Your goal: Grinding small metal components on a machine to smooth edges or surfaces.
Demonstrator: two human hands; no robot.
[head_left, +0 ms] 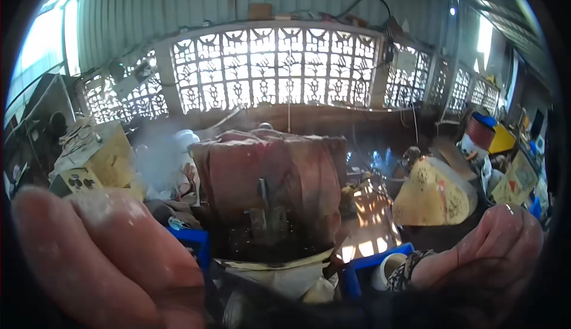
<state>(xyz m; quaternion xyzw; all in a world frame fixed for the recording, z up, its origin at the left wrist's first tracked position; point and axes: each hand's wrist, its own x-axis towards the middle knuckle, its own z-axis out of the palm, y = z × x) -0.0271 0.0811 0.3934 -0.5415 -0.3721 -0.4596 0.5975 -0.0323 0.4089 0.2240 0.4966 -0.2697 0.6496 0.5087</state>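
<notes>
From where I watched, the tall reddish cloth-draped bag (270,198) stood upright between both hands, left hand (101,257) nearer, right hand (488,248) loosely curled, both apparently empty.

Both hands, the left (101,257) at 8 o'clock and right (482,251) at 4, are blurred and cut off; their grip cannot be told.

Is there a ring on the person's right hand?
Yes, a pale band shows on a finger of the right hand, near the top of the hand.
</notes>
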